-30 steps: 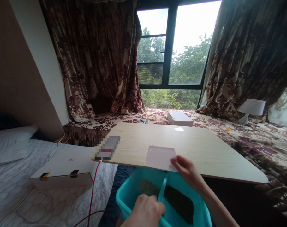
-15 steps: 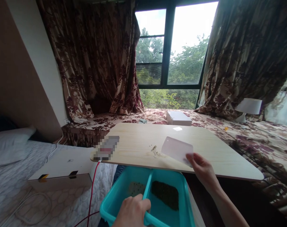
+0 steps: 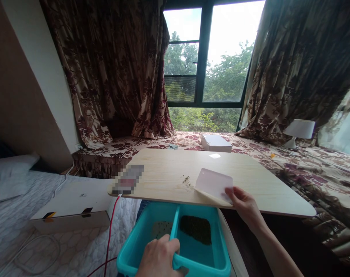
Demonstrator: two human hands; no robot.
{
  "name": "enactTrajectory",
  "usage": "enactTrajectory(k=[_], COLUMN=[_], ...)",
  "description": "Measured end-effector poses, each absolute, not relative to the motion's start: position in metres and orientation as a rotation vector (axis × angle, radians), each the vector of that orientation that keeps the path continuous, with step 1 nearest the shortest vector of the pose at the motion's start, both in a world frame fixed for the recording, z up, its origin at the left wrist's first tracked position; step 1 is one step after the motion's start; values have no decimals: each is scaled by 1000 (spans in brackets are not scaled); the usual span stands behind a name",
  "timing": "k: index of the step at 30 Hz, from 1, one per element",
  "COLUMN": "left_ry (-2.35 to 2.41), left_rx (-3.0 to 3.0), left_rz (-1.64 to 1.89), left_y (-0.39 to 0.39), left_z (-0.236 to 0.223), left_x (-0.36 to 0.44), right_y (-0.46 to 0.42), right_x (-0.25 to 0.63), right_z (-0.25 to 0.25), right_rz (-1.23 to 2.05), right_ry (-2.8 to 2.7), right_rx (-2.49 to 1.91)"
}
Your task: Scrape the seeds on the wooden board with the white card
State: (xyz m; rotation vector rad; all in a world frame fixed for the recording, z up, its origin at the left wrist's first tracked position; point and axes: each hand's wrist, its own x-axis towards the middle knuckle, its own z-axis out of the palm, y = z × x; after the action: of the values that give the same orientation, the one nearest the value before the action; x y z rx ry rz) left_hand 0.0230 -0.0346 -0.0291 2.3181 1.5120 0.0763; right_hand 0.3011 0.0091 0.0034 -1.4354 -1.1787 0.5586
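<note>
My right hand (image 3: 245, 202) pinches the near right corner of a thin, translucent white plastic scraper (image 3: 213, 182). The scraper is tilted over a pale wooden table (image 3: 267, 188), its left edge close beside a small scatter of greenish and pale grains (image 3: 186, 181). Below the table's near edge is a turquoise two-compartment bin (image 3: 226, 252). My left hand (image 3: 160, 256) is closed around its near part, by the divider; the fingertips are hidden. Dark green grains (image 3: 195, 229) lie in the right compartment, and a pale patch with dark specks (image 3: 161, 229) in the left.
At the table's left end lies a blurred-out device (image 3: 128, 179) with a red cable (image 3: 109, 234). A white box (image 3: 73, 204) rests on the bed to the left. Behind the table, another white box (image 3: 216, 142) and a lamp (image 3: 298, 130) stand on the patterned window ledge.
The view has shifted slightly. The scraper has tilted, and its lower left edge now sits nearer the grains. The bin and my left hand appear a little further left.
</note>
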Motion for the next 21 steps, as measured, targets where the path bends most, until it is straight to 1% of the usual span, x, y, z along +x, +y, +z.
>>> enactTrajectory(k=[12,21], left_ry=[1596,1601], left_rx=[2261,2268], left_rz=[38,4], left_y=[-36,-37], left_z=[-18,-19], left_x=[26,25], right_y=[-1,13], right_x=[304,297], right_z=[6,7], right_rz=[741,633], right_ry=[-1299,-1236], right_rx=[-1365,-1388])
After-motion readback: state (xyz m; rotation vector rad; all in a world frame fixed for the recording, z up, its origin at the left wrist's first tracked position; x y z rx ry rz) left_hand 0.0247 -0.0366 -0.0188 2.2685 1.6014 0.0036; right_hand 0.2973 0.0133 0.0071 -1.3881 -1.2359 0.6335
